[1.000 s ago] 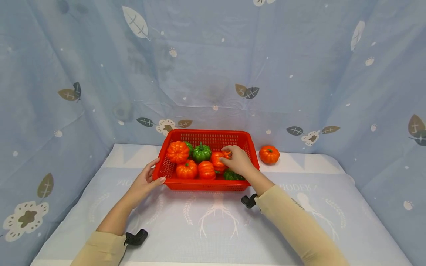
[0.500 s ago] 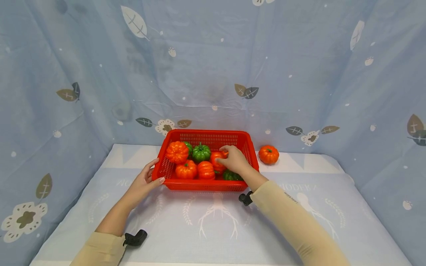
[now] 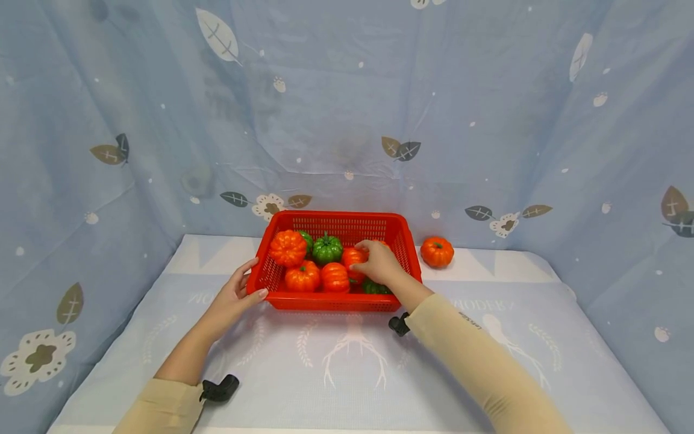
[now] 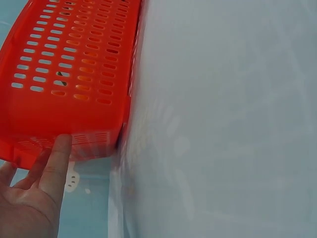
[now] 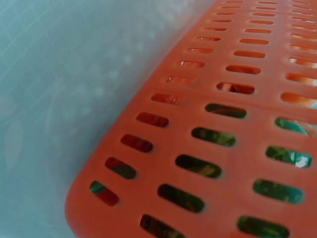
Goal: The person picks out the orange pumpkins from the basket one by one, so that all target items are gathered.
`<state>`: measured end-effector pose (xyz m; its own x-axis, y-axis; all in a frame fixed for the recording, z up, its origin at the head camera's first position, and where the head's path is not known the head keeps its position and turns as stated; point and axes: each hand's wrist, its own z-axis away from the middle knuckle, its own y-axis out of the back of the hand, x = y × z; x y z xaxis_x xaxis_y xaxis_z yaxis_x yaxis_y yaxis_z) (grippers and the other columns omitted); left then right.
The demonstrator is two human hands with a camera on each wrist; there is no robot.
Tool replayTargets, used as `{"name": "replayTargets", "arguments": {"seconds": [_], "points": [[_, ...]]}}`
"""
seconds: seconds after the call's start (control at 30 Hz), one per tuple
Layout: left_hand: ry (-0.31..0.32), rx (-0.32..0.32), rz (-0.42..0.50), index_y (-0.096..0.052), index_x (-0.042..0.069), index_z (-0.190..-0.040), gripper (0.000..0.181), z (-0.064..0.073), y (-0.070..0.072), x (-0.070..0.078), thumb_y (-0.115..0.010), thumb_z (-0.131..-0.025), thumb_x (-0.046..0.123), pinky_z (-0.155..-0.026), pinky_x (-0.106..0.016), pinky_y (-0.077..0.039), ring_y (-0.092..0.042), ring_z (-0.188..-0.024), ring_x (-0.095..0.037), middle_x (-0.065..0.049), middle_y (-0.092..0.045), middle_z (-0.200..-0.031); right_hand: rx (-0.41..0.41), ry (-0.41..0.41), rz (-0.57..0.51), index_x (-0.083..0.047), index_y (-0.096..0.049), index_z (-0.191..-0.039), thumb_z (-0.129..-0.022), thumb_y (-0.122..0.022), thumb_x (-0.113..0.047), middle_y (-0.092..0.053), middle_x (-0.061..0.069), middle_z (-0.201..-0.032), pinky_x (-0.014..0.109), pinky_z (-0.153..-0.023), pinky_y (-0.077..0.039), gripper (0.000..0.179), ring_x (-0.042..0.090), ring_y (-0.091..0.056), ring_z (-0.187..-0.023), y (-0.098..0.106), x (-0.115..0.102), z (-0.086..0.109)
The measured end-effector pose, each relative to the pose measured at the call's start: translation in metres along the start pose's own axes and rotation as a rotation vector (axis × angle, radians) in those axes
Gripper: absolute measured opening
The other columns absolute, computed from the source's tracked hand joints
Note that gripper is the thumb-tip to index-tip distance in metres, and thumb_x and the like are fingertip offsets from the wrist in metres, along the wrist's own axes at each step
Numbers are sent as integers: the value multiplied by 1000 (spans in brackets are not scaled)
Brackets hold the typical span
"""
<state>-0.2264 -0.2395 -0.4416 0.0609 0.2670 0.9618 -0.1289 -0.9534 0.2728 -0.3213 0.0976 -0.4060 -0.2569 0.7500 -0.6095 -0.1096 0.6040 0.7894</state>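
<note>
Across the middle of the frame, a red basket (image 3: 331, 302) lies on the bench (image 3: 282, 392) with its long axis running left to right, one of the two hands at each end. The right hand (image 3: 381, 263) reaches over the near right corner, its thumb and fingers on either side of an orange-red pumpkin (image 3: 352, 258) just right of the basket's middle; I cannot tell whether it has a firm hold. This pumpkin lies left of the right hand's palm, well apart from the left hand (image 3: 232, 300). The left hand is spread, thumb and fingers extended, touching the basket's left end without holding any pumpkin. A lone orange pumpkin (image 3: 437, 252) sits outside, just beyond the basket's right end, so the right hand is nearer to it.
</note>
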Motion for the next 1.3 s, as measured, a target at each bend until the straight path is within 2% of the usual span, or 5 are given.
{"name": "replayTargets", "arguments": {"seconds": [0.33,0.57,0.77,1.0,1.3], "points": [[4,4,0,-14,19,-161,85,2,0,-1,-68,-96,21,-100,-38,-49,-41,-139,-42,-24,-31,-156,-2,-51,-84,-10,-64,-129,-86,-80,-26,-64,11,-126,44,-94,-53,49,29,-60,-113,5,2,1],[-8,-2,17,-14,19,-161,84,1,1,-3,-68,-96,18,-98,-36,-50,-41,-138,-42,-25,-32,-156,30,-24,-101,-11,-63,-130,-86,-81,-27,-63,10,-126,42,-88,-54,51,27,-61,-104,18,0,6],[-20,-7,22,-15,18,-161,83,-1,1,-3,-66,-96,16,-98,-33,-51,-42,-137,-42,-25,-33,-155,47,-11,-145,-15,-62,-134,-86,-81,-28,-60,9,-129,41,-84,-55,53,27,-59,-108,39,-1,19],[-8,0,3,-14,19,-161,84,-2,1,-2,-68,-96,18,-99,-38,-49,-42,-138,-42,-24,-34,-155,101,54,-174,-13,-61,-134,-86,-81,-26,-57,10,-131,44,-88,-55,54,28,-60,-114,67,-4,38],[1,3,-2,-15,20,-161,84,-1,2,-2,-68,-95,19,-99,-39,-50,-42,-137,-42,-24,-34,-155,149,59,-167,-14,-61,-135,-85,-82,-24,-54,13,-135,49,-93,-54,54,34,-61,-115,96,2,69]]}}
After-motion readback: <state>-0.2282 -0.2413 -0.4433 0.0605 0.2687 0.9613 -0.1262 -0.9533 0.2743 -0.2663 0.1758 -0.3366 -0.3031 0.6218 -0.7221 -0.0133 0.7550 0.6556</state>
